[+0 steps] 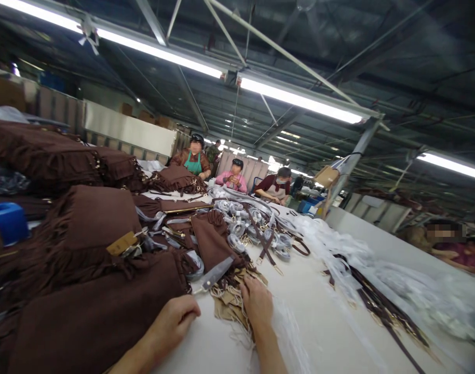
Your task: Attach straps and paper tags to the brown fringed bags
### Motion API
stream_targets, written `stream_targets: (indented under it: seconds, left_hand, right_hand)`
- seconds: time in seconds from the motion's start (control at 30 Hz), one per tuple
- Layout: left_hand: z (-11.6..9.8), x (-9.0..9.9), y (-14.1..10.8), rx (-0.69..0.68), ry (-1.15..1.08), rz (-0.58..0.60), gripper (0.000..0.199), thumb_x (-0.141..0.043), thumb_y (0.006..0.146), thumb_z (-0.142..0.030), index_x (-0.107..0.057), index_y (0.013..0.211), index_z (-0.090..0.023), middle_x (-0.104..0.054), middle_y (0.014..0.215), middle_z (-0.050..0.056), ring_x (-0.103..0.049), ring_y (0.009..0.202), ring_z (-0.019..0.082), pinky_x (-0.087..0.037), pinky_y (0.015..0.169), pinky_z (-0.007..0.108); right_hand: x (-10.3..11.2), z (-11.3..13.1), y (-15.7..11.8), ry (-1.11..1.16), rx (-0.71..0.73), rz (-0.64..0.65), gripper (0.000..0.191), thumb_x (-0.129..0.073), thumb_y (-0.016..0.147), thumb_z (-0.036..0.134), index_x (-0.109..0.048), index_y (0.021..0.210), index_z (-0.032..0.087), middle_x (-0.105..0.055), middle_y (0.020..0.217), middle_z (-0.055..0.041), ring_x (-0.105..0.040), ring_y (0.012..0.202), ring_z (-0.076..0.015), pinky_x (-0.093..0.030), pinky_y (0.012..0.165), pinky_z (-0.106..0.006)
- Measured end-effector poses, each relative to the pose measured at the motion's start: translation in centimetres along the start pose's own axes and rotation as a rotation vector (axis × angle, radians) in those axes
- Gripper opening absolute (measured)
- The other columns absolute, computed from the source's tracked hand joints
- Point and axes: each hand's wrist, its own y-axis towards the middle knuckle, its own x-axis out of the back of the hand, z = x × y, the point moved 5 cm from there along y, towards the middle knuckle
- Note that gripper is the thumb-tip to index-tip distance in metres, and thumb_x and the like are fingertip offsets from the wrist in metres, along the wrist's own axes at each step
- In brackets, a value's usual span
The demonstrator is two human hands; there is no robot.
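My left hand (175, 321) is held just above the white table, its fingers curled closed and their inside hidden from me. A loose heap of tan paper hang tags (228, 306) with thin strings lies in front of it. On the right side of that heap rests my right hand (258, 302), fingers bent down around some of the tags, the tips partly hidden. Behind the heap a grey strap piece (218, 272) with a metal clip lies across. Brown fringed bags (100, 311) are piled at my left, one with a tan tag (122, 243) on it.
Coiled straps in clear wrap (237, 223) fill the middle of the table (303, 311). Clear plastic bags (408, 291) and dark straps (385, 306) lie at right. A blue object (7, 223) stands at far left. Several people sit across the table.
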Motion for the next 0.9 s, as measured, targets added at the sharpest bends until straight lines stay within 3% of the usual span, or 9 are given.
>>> stream_targets:
  seconds: [0.13, 0.23, 0.4, 0.57, 0.73, 0.9]
  left_hand:
    - [0.0, 2.2, -0.1, 0.068, 0.197, -0.094, 0.017, -0.047, 0.084, -0.019, -0.064, 0.084, -0.02, -0.067, 0.094, 0.006, -0.059, 0.093, 0.022, -0.044, 0.084, 0.031]
    - [0.2, 3.1, -0.4, 0.173, 0.409, -0.011, 0.021, -0.056, 0.074, -0.015, -0.066, 0.093, -0.02, -0.064, 0.104, 0.007, -0.055, 0.102, 0.026, -0.042, 0.09, 0.036]
    - [0.0, 3.1, -0.3, 0.213, 0.485, 0.101, 0.02, -0.051, 0.083, -0.015, -0.067, 0.096, -0.019, -0.063, 0.109, 0.008, -0.055, 0.106, 0.025, -0.042, 0.092, 0.035]
    - [0.7, 2.4, 0.3, 0.26, 0.557, 0.143, 0.03, -0.04, 0.093, -0.013, -0.068, 0.102, -0.016, -0.066, 0.108, 0.01, -0.057, 0.104, 0.025, -0.041, 0.094, 0.036]
    - [0.7, 2.1, 0.5, 0.256, 0.565, 0.105, 0.031, -0.04, 0.09, -0.011, -0.068, 0.104, -0.015, -0.066, 0.111, 0.012, -0.056, 0.106, 0.028, -0.041, 0.094, 0.04]
    - [1.1, 1.9, 0.1, 0.282, 0.548, 0.069, 0.036, -0.044, 0.084, -0.011, -0.067, 0.112, -0.016, -0.061, 0.128, 0.013, -0.051, 0.12, 0.03, -0.035, 0.104, 0.044]
  right_hand:
    - [0.1, 0.0, -0.2, 0.019, -0.001, -0.021, 0.027, -0.051, 0.094, 0.024, -0.069, 0.113, 0.019, -0.071, 0.119, -0.0121, -0.062, 0.114, -0.0273, -0.047, 0.095, -0.042]
    - [0.6, 0.1, -0.2, 0.042, -0.005, -0.053, 0.026, -0.052, 0.094, 0.026, -0.068, 0.113, 0.02, -0.069, 0.123, -0.0116, -0.059, 0.119, -0.0283, -0.044, 0.099, -0.044]
    - [2.2, -0.1, -0.2, 0.075, -0.042, -0.093, 0.03, -0.042, 0.098, 0.025, -0.067, 0.114, 0.019, -0.067, 0.127, -0.0104, -0.055, 0.124, -0.0248, -0.039, 0.104, -0.04]
    - [4.7, -1.5, 0.2, 0.092, -0.139, -0.088, 0.036, -0.036, 0.099, 0.023, -0.066, 0.117, 0.016, -0.072, 0.118, -0.0113, -0.067, 0.105, -0.0219, -0.047, 0.091, -0.031]
    - [4.9, -0.4, 4.6, 0.116, -0.089, -0.001, 0.034, -0.038, 0.099, 0.023, -0.07, 0.109, 0.024, -0.076, 0.108, -0.0041, -0.069, 0.1, -0.0188, -0.047, 0.086, -0.026]
    - [1.4, 2.2, 11.1, 0.076, -0.052, 0.104, 0.024, -0.051, 0.098, 0.029, -0.064, 0.116, 0.018, -0.07, 0.114, -0.0074, -0.066, 0.104, -0.0206, -0.05, 0.094, -0.041]
